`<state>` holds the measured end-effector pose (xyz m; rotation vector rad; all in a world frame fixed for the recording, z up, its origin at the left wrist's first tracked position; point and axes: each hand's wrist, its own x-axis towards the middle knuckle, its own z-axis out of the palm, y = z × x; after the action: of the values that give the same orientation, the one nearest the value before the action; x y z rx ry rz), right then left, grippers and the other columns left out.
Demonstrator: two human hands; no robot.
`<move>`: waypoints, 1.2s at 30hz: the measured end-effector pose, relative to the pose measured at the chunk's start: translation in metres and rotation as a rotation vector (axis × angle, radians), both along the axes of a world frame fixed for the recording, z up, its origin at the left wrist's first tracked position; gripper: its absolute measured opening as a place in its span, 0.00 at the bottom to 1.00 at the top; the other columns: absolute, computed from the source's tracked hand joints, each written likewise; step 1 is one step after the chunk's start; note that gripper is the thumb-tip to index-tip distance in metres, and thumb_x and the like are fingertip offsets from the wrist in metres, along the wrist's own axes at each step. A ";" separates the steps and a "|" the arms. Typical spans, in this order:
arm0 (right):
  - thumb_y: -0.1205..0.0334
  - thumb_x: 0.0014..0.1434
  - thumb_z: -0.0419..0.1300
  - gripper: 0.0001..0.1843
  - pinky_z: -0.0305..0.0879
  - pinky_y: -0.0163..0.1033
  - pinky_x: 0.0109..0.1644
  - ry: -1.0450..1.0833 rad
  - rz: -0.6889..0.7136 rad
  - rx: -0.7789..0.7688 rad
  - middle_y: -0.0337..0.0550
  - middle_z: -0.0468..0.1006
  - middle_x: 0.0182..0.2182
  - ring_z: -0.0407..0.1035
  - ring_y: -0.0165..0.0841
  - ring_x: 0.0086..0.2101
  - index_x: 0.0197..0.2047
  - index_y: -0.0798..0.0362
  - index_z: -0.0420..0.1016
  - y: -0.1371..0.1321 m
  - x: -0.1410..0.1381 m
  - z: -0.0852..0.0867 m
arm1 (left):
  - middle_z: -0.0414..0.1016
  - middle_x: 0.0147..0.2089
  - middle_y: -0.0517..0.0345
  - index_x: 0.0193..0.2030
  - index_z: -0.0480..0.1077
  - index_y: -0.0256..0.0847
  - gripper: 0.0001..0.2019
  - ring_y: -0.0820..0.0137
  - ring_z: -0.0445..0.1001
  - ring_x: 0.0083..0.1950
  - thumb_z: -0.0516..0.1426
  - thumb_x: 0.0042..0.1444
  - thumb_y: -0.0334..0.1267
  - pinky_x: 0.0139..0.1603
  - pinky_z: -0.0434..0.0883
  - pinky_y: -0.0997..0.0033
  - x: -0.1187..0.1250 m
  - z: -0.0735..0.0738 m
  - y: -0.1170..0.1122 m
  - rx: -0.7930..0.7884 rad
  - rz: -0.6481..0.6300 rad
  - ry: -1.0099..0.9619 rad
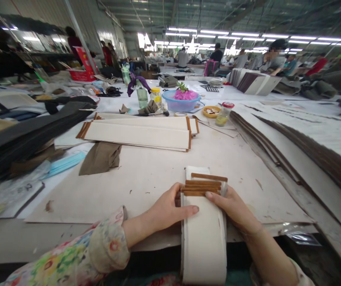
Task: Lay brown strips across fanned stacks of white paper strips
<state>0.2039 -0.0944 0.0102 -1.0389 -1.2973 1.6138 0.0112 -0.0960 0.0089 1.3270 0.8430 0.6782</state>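
A stack of long white strips with brown ends lies at the table's near edge and hangs over it toward me. My left hand grips the stack's left side, thumb laid across the top strip. My right hand holds the right side, its fingers curled around the edge and its thumb resting near the brown ends. Both hands are closed on the stack.
More white strips with brown ends lie across the middle of the table. A brown cloth sits left of centre. Behind are a blue bowl, jars and a yellow dish. Long brown-edged strips fan out at right. Dark sheets pile at left. People work far off.
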 end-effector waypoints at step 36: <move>0.68 0.57 0.52 0.03 0.62 0.36 0.35 -1.030 -0.029 0.822 0.41 0.69 0.32 0.65 0.31 0.32 0.34 0.52 0.65 -0.006 -0.032 0.035 | 0.70 0.50 0.56 0.47 0.66 0.36 0.17 0.65 0.68 0.48 0.56 0.47 0.29 0.52 0.62 0.67 0.002 0.001 -0.001 0.284 -0.093 0.100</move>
<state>0.1720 -0.1000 0.0456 -1.3274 -2.2906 0.2923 0.0137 -0.0968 0.0101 1.6568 0.7791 0.6796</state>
